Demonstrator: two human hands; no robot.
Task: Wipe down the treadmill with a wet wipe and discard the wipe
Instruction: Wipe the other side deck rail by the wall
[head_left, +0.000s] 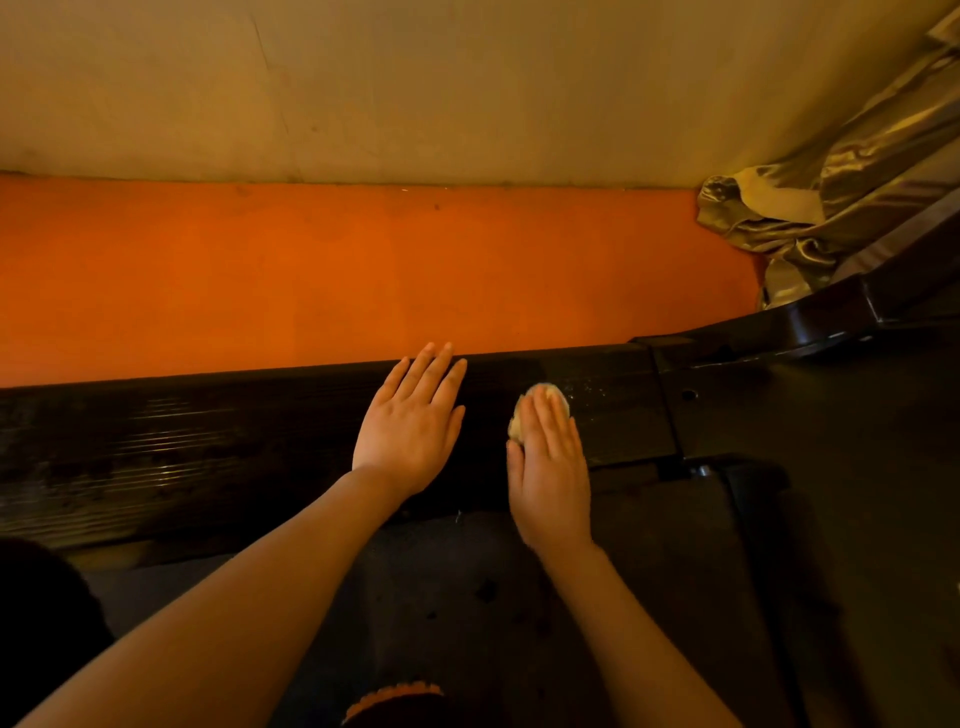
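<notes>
Left hand (410, 423): lay flat on the treadmill side rail (208, 447), fingers straight and spread.
Right hand (550, 467): pressed the wet wipe (519, 415) onto the rail, fingers straight and together.
Wet wipe: bunched under the right fingertips, near the rail's front joint.
Floor (311, 280): orange, beyond the rail.

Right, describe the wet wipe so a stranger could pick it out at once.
Start at the black ribbed side rail of the treadmill that runs beside the orange floor. Two hands lie flat on it. The wet wipe is the pale wad under the right hand, the only light thing on the dark rail.
</notes>
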